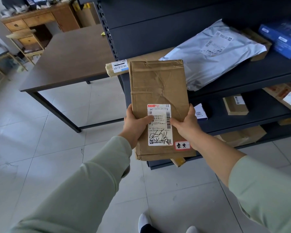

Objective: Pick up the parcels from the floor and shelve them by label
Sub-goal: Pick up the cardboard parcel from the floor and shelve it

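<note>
I hold a flat brown cardboard parcel (158, 91) in front of the dark metal shelf unit (252, 78). My left hand (134, 125) grips its left edge and my right hand (186, 125) grips its right edge, both thumbs on the white shipping label (160, 132). A small red-bordered sticker (182, 145) sits by the label. On the upper shelf lie a grey plastic mailer (213, 56), a long taped brown parcel (115, 68) and a blue box (282, 39).
Lower shelves hold small brown boxes (235, 105) and further cartons (245, 136). A dark table (69, 59) stands left of the shelf, with a wooden desk (34, 22) behind it. The floor is pale tile (40, 148); my feet (144, 221) show at the bottom.
</note>
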